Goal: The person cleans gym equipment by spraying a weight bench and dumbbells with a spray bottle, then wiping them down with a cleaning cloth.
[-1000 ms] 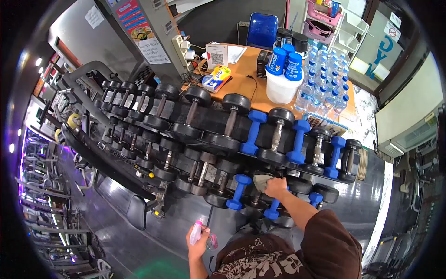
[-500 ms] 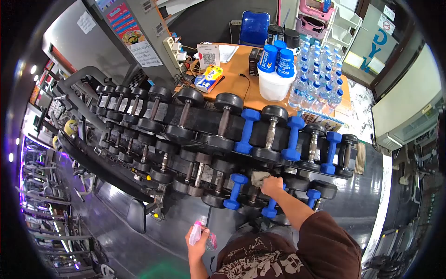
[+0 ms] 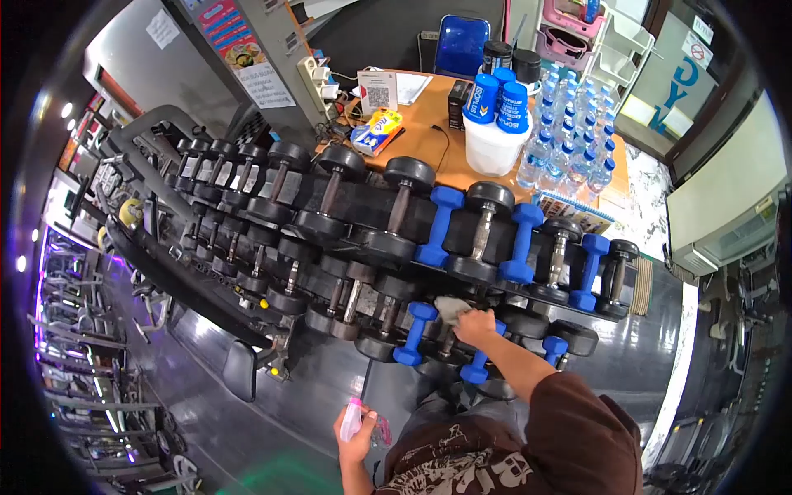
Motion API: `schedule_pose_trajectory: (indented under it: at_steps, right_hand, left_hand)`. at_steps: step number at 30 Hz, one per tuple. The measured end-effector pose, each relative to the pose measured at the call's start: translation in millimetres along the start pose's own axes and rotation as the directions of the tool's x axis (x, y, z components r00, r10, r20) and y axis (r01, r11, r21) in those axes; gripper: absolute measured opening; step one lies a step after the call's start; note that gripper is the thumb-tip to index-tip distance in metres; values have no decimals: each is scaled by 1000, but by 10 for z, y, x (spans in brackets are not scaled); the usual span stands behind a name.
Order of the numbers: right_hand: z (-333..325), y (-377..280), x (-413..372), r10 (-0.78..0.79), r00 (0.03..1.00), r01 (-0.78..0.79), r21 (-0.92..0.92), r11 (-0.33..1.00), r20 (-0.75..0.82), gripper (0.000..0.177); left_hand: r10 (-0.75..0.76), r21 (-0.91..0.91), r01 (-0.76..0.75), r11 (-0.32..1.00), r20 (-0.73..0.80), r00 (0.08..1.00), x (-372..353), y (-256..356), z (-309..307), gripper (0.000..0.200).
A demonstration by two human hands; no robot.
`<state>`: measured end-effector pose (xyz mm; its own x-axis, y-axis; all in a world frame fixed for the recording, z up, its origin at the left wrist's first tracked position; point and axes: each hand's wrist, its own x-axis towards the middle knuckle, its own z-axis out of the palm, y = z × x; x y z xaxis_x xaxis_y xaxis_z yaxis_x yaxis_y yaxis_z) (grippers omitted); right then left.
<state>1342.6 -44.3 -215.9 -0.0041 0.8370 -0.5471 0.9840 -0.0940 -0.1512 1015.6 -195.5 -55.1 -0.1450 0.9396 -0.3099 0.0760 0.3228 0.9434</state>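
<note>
My right hand (image 3: 477,327) is closed on a greyish cloth (image 3: 451,309). It presses the cloth on a black dumbbell (image 3: 447,343) on the lower rack level; the cloth covers that dumbbell's far end. A blue dumbbell (image 3: 415,333) lies just left of it, and another blue dumbbell (image 3: 475,367) sits partly under my right wrist. Low in the view, apart from the rack, my left hand (image 3: 356,441) grips a spray bottle (image 3: 351,419) with a pink and white top. Its clear body with pink on it shows beside my fingers.
Black and blue dumbbells line the upper rack level (image 3: 330,191). Behind stands an orange desk (image 3: 422,148) with several water bottles (image 3: 569,140), a white tub (image 3: 491,148) and a yellow-blue pack (image 3: 378,132). A bench pad (image 3: 240,371) juts out at left.
My right hand and the cloth have shifted slightly left and away from me along the black dumbbell. The spray bottle in my left hand has turned a little. The whole view has shifted slightly.
</note>
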Motion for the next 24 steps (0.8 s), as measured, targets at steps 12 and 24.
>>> schedule_pose_trajectory:
  at_steps: [12,24]
  right_hand:
    - [39,102,301,79,967,-67,54,996,-244,40]
    - [121,1234,-1526,19,924,301,760,576,-381,34]
  left_hand:
    - [-39,72,42,997,-41,998,-506,-282,204,16]
    - [-80,214,33,976,216,973,-1392,-735,1473,21]
